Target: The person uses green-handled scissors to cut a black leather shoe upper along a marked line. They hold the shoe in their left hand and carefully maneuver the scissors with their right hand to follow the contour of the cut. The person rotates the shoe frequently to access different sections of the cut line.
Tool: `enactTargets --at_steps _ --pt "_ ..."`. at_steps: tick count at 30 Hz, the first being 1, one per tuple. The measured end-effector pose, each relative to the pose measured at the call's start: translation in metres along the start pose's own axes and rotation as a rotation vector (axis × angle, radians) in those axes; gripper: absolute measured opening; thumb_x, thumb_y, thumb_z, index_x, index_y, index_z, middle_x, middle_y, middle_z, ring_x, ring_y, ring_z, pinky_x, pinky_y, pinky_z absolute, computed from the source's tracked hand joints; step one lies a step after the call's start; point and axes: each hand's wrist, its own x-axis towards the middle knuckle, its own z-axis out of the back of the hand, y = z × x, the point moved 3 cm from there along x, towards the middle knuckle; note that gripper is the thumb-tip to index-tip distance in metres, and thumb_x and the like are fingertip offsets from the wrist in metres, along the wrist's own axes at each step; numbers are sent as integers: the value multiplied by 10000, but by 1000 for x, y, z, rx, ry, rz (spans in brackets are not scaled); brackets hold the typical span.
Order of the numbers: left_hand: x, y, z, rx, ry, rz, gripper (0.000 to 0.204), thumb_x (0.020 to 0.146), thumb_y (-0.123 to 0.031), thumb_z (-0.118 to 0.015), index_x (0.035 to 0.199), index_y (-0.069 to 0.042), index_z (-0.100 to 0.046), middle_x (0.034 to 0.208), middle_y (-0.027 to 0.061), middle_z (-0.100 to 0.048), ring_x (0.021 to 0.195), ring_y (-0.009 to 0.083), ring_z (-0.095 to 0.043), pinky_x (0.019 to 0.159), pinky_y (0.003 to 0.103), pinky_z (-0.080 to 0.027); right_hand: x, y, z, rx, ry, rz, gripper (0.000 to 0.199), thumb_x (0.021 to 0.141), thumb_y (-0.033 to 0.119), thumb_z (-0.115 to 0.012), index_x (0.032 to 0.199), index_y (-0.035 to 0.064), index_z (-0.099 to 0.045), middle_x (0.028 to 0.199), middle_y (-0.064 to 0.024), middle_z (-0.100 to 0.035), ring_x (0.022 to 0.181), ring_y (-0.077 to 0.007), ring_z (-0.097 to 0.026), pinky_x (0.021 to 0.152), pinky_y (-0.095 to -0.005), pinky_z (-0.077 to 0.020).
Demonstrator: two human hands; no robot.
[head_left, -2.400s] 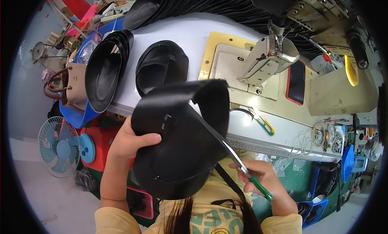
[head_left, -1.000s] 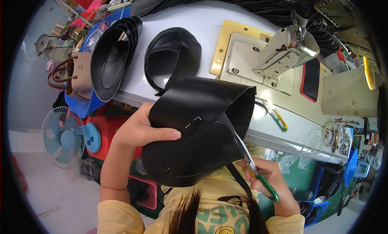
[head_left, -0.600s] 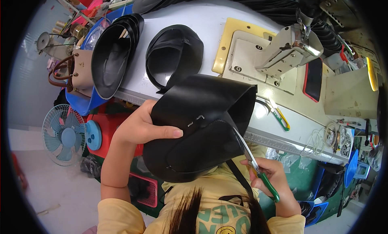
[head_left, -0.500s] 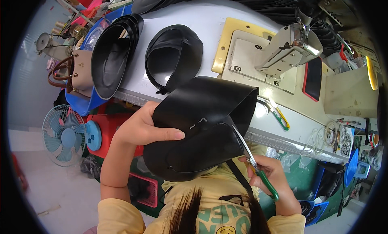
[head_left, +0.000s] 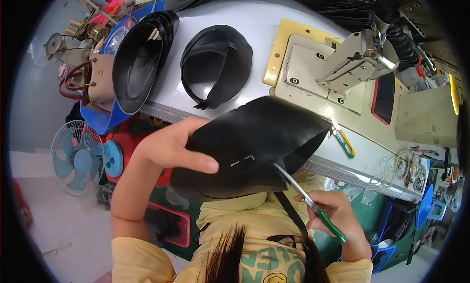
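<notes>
Head view, looking down: left hand clamped on the near left edge of a folded black leather piece, thumb on top, fingers tucked out of sight beneath. Piece held up in the air over the lap, just off the front edge of the white table, not resting on it. Right hand closed around the green handles of a pair of scissors, fingers curled tight, blades pointing up and left with the tips at the lower edge of the leather, beside a small pale mark or staple there. Whether the blades are parted cannot be told.

A thin black strip hanging down from the leather past the scissors, seemingly trimmed free along part of its length; judged from this, trimming under way, with the edge ahead of the blades yet uncut.

Farther back on the table: a curved black leather shell lying open, and left of it a stack of similar black shells standing on edge, likely done or waiting. To the right a cream sewing machine on a yellow-bordered plate, idle, and small green-and-yellow snips lying near the front edge. Lower left, a blue fan on the floor.
</notes>
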Motion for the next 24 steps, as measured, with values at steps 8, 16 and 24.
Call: enactTargets --at_steps 8,16,24 --pt "17 -4 0 -77 15 219 415 789 -65 -604 1180 19 -493 1043 48 -585 931 107 -536 828 242 -422 -3 -9 1 -94 63 3 559 592 258 -816 1026 -9 -586 768 -62 -567 650 -107 -486 593 -218 -393" --pt "27 -1 -2 -24 163 306 463 772 -50 -611 1196 53 -458 1063 64 -577 941 104 -527 845 245 -414 6 14 -2 -403 110 147 554 553 251 -821 997 9 -593 746 -93 -577 631 -221 -537 583 -257 -407" --pt "42 10 -4 53 366 362 395 790 -56 -587 1159 44 -487 1023 43 -583 919 86 -512 823 232 -411 0 32 -1 -597 96 83 534 541 251 -821 986 48 -608 640 -30 -495 567 -173 -464 522 -273 -363"
